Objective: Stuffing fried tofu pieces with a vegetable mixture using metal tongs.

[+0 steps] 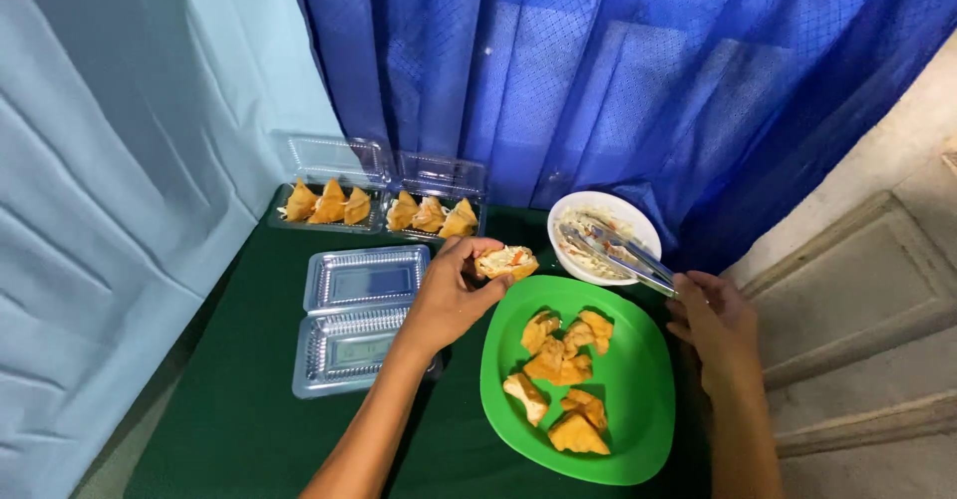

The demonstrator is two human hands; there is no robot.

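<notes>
Fingers of the left hand [449, 295] are closed around a golden-brown fried tofu triangle with pale filling [506, 261], held in the air just above the far rim of the round green plastic plate [638, 389]. The right hand [713, 320] grips a pair of metal tongs [618, 253], whose tips rest in the white bowl of creamy filling [573, 215]. I judge the piece to be light, a little oily and soft inside, so it may break or spill if squeezed. It is best taken by the firm crust edges, open side up. An empty clear plastic clamshell box [359, 318] lies beside the left wrist.
</notes>
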